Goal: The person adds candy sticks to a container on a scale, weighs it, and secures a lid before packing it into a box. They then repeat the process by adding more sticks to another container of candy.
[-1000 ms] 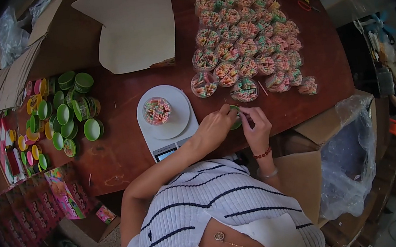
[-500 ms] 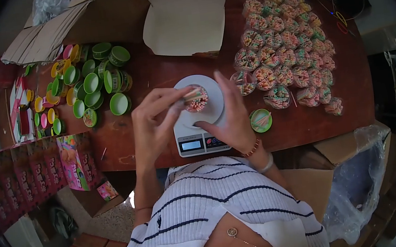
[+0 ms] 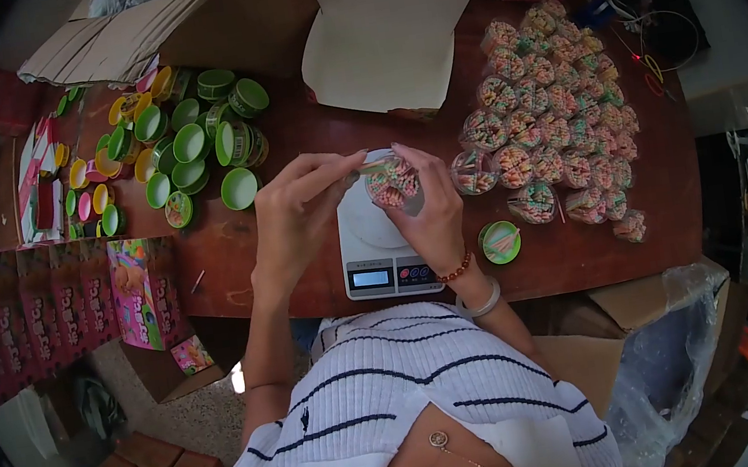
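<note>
Hovering over the middle of the scale [image 3: 362,226], a clear cup [image 3: 393,186] of pink, white and green-tinged sticks was gripped by the right hand [image 3: 433,216], fingers and thumb closed around its right side. Pale sticks [image 3: 375,166] were pinched in the fingertips of the left hand [image 3: 292,221] at the cup's upper-left rim. Whether the scale's plate was touched by the cup could not be told. The scale was set at the near edge of the bench [image 3: 305,285], its lit display [image 3: 370,278] turned toward the person; the digits could not be read.

Right of the scale, near the same edge, loose sticks were held in a shallow green dish [image 3: 500,242]. Toward the right end, filled clear cups [image 3: 556,110] were packed in a dense cluster. Green tubs [image 3: 189,142] and yellow tubs [image 3: 145,165] were scattered over the left part. An open white-lined carton [image 3: 387,43] was placed near the far edge. Pink printed boxes [image 3: 63,307] were lined up at the near-left corner.
</note>
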`<state>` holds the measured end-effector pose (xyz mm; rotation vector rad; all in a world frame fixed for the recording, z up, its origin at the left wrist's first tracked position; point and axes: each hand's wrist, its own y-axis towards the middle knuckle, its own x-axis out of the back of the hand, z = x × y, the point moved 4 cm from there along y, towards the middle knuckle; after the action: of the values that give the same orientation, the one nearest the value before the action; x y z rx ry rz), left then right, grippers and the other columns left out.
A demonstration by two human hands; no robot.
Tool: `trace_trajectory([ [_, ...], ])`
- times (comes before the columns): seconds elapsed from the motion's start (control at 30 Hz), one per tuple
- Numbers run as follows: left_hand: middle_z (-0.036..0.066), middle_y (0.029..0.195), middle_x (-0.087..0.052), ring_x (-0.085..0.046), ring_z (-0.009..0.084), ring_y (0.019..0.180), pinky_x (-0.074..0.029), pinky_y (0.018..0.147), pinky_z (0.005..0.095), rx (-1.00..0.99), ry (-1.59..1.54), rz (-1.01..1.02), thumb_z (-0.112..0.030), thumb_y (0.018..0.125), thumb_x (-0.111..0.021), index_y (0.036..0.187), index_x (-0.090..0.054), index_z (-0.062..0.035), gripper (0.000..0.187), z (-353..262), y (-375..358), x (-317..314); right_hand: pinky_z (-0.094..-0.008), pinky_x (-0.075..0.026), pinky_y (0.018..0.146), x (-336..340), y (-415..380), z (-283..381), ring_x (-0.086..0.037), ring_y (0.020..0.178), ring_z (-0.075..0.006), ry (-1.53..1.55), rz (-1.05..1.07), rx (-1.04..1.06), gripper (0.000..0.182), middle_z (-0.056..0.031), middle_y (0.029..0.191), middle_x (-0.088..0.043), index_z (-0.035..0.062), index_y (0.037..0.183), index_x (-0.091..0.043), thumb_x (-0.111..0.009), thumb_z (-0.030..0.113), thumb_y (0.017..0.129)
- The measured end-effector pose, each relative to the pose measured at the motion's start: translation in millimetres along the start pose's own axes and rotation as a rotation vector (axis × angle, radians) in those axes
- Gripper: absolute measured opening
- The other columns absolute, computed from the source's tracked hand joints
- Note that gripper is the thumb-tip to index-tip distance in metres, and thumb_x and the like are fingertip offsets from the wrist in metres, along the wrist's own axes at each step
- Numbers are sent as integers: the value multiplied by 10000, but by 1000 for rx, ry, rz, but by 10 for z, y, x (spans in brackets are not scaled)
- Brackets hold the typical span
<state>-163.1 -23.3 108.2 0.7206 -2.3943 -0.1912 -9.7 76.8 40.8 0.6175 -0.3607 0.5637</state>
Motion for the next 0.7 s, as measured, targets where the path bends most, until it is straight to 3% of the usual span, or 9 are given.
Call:
trace_trajectory([
  [0.13, 112, 1017, -753, -752, 228, 864, -603, 744, 345, -46, 64, 64, 31, 857, -756, 1139, -788, -64, 300, -39, 20, -194, -425, -532, 1019, 0, -54, -38, -648, 1200, -353, -20, -20, -57, 763, -162, 1299, -658, 40, 1406, -570, -891, 20, 714],
  [0.3, 133, 994, -737, -731, 325, 846, -604, 741, 405, -166, 123, 52, -10, 866, -749, 1083, -733, -26, 218, -3, 27, -414, -428, -536, 1013, -11, -82, -57, -659, 1191, -340, -15, -5, -61, 798, -172, 1306, -659, 37, 1431, -544, -897, 20, 715],
  [0.53, 133, 1054, -729, -712, 327, 936, -598, 810, 408, -223, 200, 137, -12, 863, -722, 1096, -720, -16, 233, -29, 49, -399, -419, -560, 976, -15, -118, -106, -679, 1158, -338, 4, -28, -65, 823, -170, 1279, -671, 33, 1427, -545, -921, 30, 695],
  [0.6, 121, 1118, -717, -681, 313, 978, -589, 837, 400, -358, 359, 254, -10, 850, -704, 1145, -697, -14, 295, -20, 55, -477, -447, -561, 974, -34, -137, -125, -633, 1174, -394, 48, 32, -73, 830, -207, 1320, -611, 31, 1481, -485, -868, 8, 746],
  [0.7, 110, 1195, -720, -667, 294, 1032, -571, 905, 421, -260, 273, 260, 5, 869, -708, 1210, -700, -29, 343, -64, 93, -509, -449, -555, 984, -28, -132, -124, -625, 1196, -398, 83, 31, -98, 848, -215, 1330, -602, 25, 1496, -461, -865, 6, 750],
])
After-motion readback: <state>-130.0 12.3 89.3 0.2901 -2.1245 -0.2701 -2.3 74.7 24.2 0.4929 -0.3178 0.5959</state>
